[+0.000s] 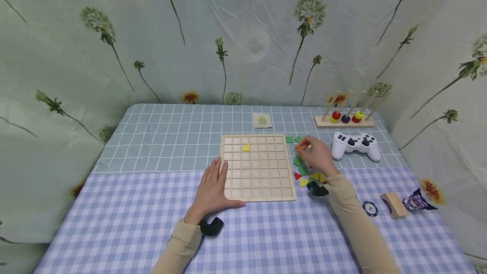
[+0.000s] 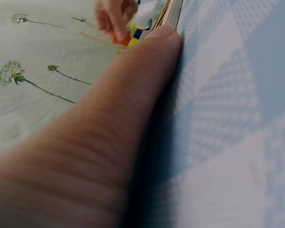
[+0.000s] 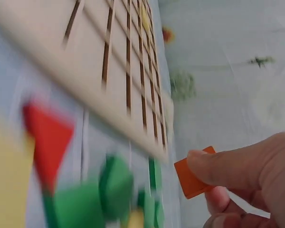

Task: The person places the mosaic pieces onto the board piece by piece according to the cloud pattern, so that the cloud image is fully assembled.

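A wooden grid board lies on the checked cloth, with one yellow tile in an upper-left cell. My left hand rests flat with straight fingers against the board's lower-left edge; its thumb lies along the board's side. My right hand hovers over a heap of coloured tiles just right of the board and pinches a small orange square tile between thumb and fingers. In the right wrist view the board slants across, with red and green tiles blurred below it.
A white game controller lies right of the tiles. Behind it stands a wooden peg rack with coloured rings. A small card lies beyond the board. A wooden block, a striped toy and a round token sit at right.
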A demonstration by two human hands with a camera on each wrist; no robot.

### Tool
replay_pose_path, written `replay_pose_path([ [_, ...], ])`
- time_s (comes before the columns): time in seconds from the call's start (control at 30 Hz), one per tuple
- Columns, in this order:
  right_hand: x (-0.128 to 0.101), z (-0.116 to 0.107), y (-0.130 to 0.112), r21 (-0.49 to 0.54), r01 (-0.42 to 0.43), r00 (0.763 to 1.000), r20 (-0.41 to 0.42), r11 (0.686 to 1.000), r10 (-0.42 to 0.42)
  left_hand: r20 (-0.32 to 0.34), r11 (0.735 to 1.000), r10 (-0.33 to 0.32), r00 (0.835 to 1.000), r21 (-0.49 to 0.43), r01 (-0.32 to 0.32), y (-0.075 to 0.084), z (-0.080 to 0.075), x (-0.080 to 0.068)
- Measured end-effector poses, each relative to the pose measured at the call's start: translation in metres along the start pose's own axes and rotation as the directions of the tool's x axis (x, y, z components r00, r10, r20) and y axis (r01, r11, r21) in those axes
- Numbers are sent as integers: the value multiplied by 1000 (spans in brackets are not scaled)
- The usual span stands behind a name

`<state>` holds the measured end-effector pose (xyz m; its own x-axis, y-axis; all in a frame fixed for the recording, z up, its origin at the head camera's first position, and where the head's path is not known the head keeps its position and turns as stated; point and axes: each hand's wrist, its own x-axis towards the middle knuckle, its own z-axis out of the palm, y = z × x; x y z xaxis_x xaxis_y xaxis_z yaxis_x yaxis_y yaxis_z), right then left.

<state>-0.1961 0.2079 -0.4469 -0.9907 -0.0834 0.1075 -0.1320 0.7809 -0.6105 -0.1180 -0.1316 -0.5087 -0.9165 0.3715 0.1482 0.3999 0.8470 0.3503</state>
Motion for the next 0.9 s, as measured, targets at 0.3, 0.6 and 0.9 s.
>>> replay_pose_path([
  [0.3, 24, 44, -45, 171, 104, 994, 2, 980, -106, 1, 1000, -6, 1000, -2, 6, 1, -3, 0],
  [0.6, 37, 76, -65, 108, 68, 996, 56, 992, -75, 15, 1000, -9, 1000, -1, 9, 2, -3, 0],
  [0.9, 41, 86, -72, 20, 107, 990, 91, 994, -108, 12, 1000, -12, 1000, 1, 12, 2, -2, 0],
])
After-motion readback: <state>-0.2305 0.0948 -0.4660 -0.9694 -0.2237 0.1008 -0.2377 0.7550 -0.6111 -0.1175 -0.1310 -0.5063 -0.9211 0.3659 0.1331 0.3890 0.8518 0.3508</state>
